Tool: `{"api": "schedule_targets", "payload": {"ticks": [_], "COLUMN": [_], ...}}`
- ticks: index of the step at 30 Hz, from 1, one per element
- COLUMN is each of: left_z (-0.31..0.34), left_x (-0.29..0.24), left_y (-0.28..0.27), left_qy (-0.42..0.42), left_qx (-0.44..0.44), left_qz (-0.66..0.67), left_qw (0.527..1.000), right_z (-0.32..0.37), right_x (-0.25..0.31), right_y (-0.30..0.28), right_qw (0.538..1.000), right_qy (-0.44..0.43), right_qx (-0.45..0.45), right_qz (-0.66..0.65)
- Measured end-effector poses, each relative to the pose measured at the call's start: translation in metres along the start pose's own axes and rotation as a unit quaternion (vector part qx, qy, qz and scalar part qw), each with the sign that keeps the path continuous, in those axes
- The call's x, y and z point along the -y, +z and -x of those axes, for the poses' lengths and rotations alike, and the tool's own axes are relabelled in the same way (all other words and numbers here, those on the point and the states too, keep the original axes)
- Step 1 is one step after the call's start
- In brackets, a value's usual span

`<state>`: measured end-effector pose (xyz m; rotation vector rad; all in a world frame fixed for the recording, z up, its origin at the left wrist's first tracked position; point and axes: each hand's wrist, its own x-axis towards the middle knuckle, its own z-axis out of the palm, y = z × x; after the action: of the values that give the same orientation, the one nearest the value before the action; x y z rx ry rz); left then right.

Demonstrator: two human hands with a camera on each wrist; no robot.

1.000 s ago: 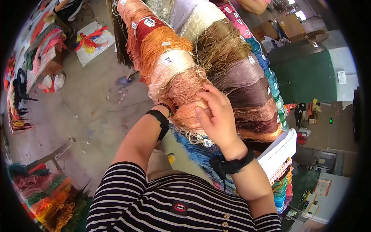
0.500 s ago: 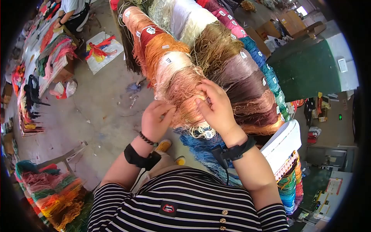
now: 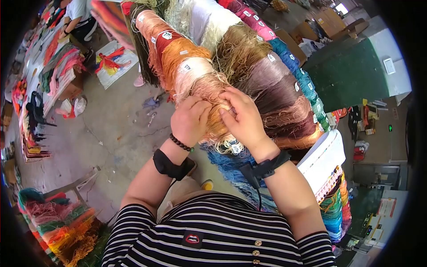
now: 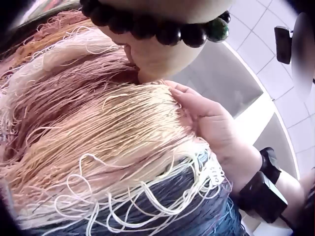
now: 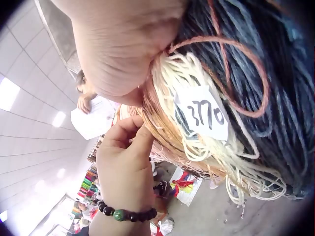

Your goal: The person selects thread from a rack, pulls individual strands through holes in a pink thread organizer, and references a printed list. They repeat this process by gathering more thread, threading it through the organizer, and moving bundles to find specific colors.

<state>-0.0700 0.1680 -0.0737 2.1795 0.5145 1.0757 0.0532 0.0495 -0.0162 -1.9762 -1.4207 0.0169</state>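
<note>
A row of hanging thread skeins runs away from me. Both hands work at its near end, on a light orange skein [image 4: 133, 118]. My left hand [image 3: 189, 119], with a dark bead bracelet, lies over its left side, thumb and forefinger pinching strands in the right wrist view. Opposite it, my right hand [image 3: 244, 118] holds the skein's other side, thumb apart from the fingers. A pinkish-brown skein [image 4: 64, 91] lies just beyond. On the near side hang a cream skein [image 4: 142, 196] with a paper label [image 5: 206, 113] reading 3770, then dark blue thread [image 5: 275, 108].
Brown and mauve skeins [image 3: 271, 82] hang in a parallel row to the right. White sheets [image 3: 322, 153] lie beside my right forearm. A green cabinet [image 3: 356, 80] stands farther right. More coloured thread [image 3: 58, 222] sits at lower left, and a person [image 3: 80, 18] is at upper left.
My left hand has come up from behind the skein's left side, then moved in over the thread close to the right hand. The right hand stays on the skein.
</note>
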Motion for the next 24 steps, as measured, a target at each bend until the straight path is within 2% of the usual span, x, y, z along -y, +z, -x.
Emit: {"api": "schedule_targets", "payload": {"ticks": [1, 4, 5, 8, 12, 16, 24], "left_z": [-0.001, -0.006, -0.010, -0.011, 0.009, 0.015, 0.009], "left_x": [0.002, 0.015, 0.021, 0.020, 0.000, 0.002, 0.005], "left_y": [-0.001, -0.008, -0.012, -0.023, -0.021, -0.002, 0.012], "left_qy": [0.004, -0.076, -0.078, -0.120, -0.019, -0.061, -0.100], "left_qx": [0.005, -0.046, -0.065, -0.053, 0.031, 0.010, 0.000], "left_qz": [-0.005, 0.040, 0.031, 0.051, 0.082, 0.026, 0.048], "left_qw": [1.000, 0.995, 0.994, 0.990, 0.996, 0.998, 0.994], "right_z": [0.000, 0.001, 0.001, 0.000, 0.000, -0.001, 0.000], "right_x": [0.000, 0.000, -0.001, 0.000, 0.000, 0.002, 0.001], "right_y": [0.000, 0.000, 0.000, 0.000, 0.001, -0.001, 0.000], "right_qw": [1.000, 1.000, 1.000, 1.000, 1.000, 1.000, 1.000], "right_qy": [-0.001, -0.004, -0.006, -0.006, -0.007, -0.002, -0.009], "right_qx": [-0.002, -0.005, -0.004, -0.004, -0.006, -0.005, -0.012], "right_qz": [-0.001, 0.000, 0.004, 0.004, 0.003, 0.001, 0.006]}}
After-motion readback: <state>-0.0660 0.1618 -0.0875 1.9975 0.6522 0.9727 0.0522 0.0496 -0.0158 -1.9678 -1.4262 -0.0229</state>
